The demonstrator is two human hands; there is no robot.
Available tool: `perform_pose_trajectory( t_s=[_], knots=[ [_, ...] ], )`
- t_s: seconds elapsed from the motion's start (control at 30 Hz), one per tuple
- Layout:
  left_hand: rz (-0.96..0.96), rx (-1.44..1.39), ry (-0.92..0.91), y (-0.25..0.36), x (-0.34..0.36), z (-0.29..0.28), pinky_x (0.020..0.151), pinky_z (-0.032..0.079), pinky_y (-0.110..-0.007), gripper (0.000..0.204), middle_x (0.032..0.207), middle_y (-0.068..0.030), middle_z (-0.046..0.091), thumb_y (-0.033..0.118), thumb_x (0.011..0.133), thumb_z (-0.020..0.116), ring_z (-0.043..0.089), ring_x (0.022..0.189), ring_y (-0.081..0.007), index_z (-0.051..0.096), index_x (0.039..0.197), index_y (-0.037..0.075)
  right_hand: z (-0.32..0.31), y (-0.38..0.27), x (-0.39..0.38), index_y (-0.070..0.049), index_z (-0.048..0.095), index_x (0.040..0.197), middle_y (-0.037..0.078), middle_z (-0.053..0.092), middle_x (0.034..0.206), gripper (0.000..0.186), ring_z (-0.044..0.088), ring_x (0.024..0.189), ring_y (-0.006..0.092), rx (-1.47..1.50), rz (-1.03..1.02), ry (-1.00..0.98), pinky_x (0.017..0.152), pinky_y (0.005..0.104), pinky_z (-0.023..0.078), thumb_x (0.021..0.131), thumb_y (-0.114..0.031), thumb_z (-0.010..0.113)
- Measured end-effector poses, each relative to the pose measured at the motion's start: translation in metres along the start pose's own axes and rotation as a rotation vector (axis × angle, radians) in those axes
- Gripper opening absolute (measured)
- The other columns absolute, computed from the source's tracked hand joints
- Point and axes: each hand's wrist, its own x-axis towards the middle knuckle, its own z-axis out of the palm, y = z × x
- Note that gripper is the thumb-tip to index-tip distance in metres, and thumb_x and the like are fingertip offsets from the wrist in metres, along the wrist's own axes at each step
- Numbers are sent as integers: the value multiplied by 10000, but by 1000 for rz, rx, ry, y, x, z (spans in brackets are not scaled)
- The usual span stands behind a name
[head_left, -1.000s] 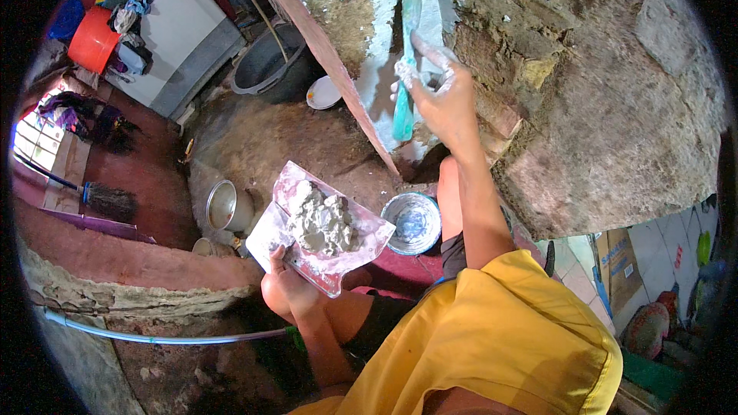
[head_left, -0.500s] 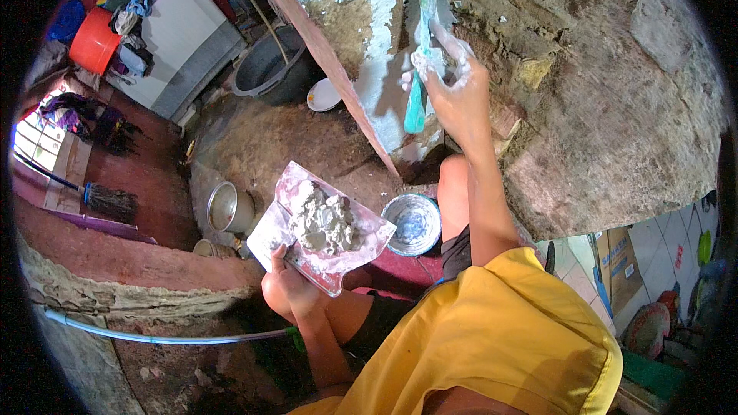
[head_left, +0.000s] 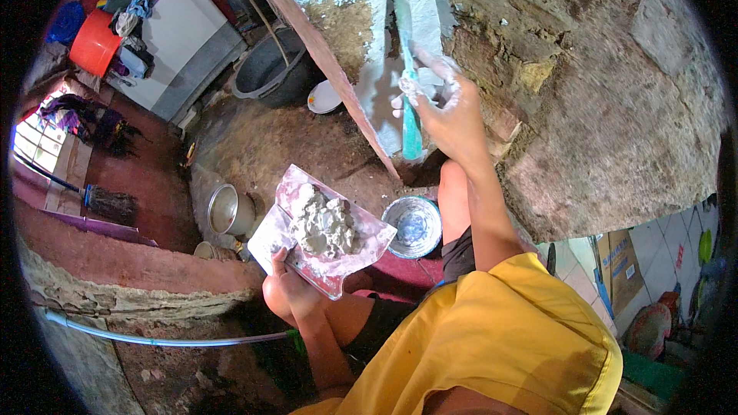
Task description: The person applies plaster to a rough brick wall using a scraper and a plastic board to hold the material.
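My right hand (head_left: 450,107) grips a long teal blade-like tool (head_left: 411,138), coated with white paste, held lengthwise against the wall along a strip of white and pale-blue coating (head_left: 369,88). Its fingers are smeared white. My left hand (head_left: 296,288), low in the middle, holds a stained, pinkish-white board (head_left: 361,253) from below, thumb on its edge. A lumpy heap of grey-white paste (head_left: 319,219) sits on the board. Just right of the board, a round bowl with white residue (head_left: 413,227) stands near my right knee. Rough, bare masonry (head_left: 584,107) surrounds the coated strip on the right.
A metal pot (head_left: 223,211), dark tub (head_left: 250,81) and white plate (head_left: 323,97) are on the floor. At left are a red bucket (head_left: 92,42) with clothes, a broom (head_left: 108,204) and a low ledge (head_left: 154,265) with a pale hose (head_left: 169,340). Cardboard (head_left: 619,277) leans at lower right.
My right hand and the tool went up and right, then came back down and slightly left along the coated strip. My left hand with the board stayed almost still.
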Motion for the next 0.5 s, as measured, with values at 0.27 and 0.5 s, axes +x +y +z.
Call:
perform_pose_trajectory(
  t_s=[0.27, 0.5],
  knots=[
    [45, 74, -53, 7, -15, 18, 679, 506, -345, 409, 876, -121, 629, 294, 766, 651, 621, 727, -232, 614, 912, -85, -5, 10, 29, 66, 507, 1236, 131, 637, 924, 448, 664, 688, 163, -143, -93, 92, 601, 275, 532, 820, -35, 639],
    [-23, -12, -90, 5, -8, 8, 686, 507, -349, 387, 876, -126, 629, 264, 770, 648, 623, 732, -238, 611, 907, -96, 25, 13, 19, 54, 509, 1235, 147, 605, 972, 459, 650, 739, 174, -99, -26, 84, 623, 280, 522, 802, -20, 644]
  ],
)
